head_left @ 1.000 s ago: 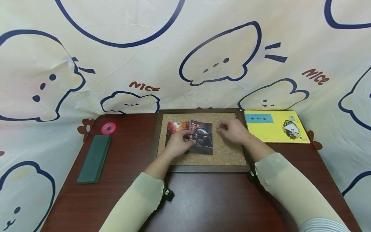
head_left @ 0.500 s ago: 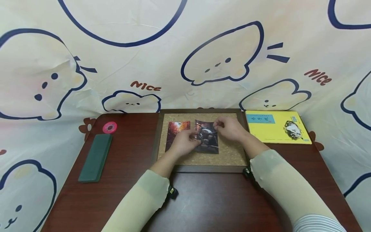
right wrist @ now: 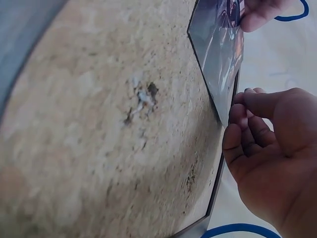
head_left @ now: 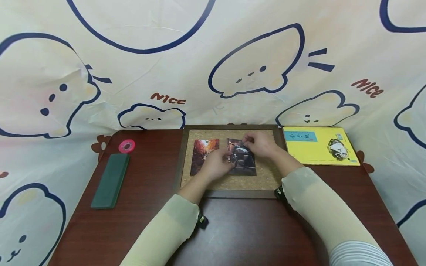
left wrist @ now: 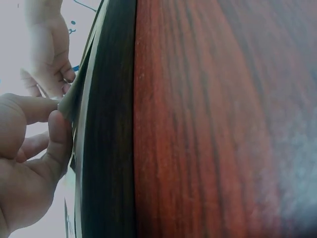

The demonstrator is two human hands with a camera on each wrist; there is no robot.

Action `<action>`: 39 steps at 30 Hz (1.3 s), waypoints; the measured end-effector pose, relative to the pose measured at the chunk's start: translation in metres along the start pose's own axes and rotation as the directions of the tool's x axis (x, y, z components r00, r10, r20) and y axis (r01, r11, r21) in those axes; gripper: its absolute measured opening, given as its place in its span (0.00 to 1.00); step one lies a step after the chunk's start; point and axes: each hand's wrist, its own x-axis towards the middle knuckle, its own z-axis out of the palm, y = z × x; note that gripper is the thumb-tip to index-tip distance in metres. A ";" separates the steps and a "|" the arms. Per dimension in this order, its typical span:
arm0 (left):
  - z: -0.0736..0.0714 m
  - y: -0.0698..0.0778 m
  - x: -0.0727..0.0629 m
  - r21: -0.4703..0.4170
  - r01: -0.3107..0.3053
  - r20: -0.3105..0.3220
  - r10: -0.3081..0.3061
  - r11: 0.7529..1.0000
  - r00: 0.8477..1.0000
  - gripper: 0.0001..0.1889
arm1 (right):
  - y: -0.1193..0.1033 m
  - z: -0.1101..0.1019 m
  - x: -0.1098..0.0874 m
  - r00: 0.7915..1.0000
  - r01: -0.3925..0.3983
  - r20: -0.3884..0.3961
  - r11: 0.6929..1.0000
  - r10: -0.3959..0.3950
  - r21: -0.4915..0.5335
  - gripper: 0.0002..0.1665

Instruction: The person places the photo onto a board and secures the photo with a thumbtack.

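Observation:
A dark photo print [head_left: 244,165] of a vehicle-like scene stands over the corkboard [head_left: 269,177], its surface glossy and bent in the right wrist view. My left hand [head_left: 214,166] pinches its near left edge between thumb and finger, also visible in the left wrist view. My right hand [head_left: 261,144] has curled fingers with the tips at the photo's upper right corner [right wrist: 224,116]. Anything small between those fingertips is hidden. To the left, an orange autumn photo [head_left: 202,147] lies on the cork, partly covered by my left hand.
A brown frame [head_left: 229,127] edges the corkboard on the reddish wooden table [head_left: 246,229]. A yellow book [head_left: 319,147] lies to the right. On the left are a long dark green case [head_left: 110,181] and a pink disc [head_left: 127,146]. A patterned cloth hangs behind.
The dark photo has moved right with my left hand, opening a gap from the orange photo. My right hand has come left onto its upper right corner.

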 end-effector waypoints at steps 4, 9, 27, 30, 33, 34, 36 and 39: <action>0.003 -0.001 0.001 0.020 0.001 -0.002 -0.001 1.000 1.000 0.25 | -0.001 0.002 0.005 1.000 -0.005 -0.004 1.000 0.004 -0.024 0.07; 0.004 0.000 -0.001 0.062 0.002 0.005 -0.003 0.998 1.000 0.26 | -0.003 0.003 0.009 1.000 -0.027 0.015 0.999 0.028 -0.021 0.07; 0.003 0.004 -0.006 0.085 0.021 0.092 -0.029 0.996 0.995 0.31 | -0.007 0.007 0.022 0.997 -0.035 0.061 0.998 0.038 -0.053 0.10; 0.003 0.002 -0.006 0.088 0.028 0.095 -0.037 0.996 0.995 0.31 | -0.008 0.008 0.024 0.997 -0.034 0.068 0.996 0.039 -0.078 0.10; 0.003 0.001 -0.006 0.096 0.038 0.100 -0.048 0.995 0.994 0.31 | -0.010 0.008 0.026 0.996 -0.036 0.079 0.995 0.044 -0.094 0.11; 0.003 0.002 -0.006 0.095 0.040 0.100 -0.050 0.995 0.994 0.31 | -0.010 0.007 0.026 0.996 -0.037 0.083 0.995 0.046 -0.097 0.11; 0.003 0.002 -0.006 0.097 0.042 0.101 -0.052 0.994 0.994 0.31 | -0.013 0.006 0.027 0.995 -0.043 0.089 0.994 0.052 -0.101 0.11; 0.002 0.003 -0.006 0.095 0.043 0.096 -0.052 0.995 0.994 0.31 | -0.016 0.004 0.028 0.994 -0.046 0.095 0.992 0.057 -0.115 0.12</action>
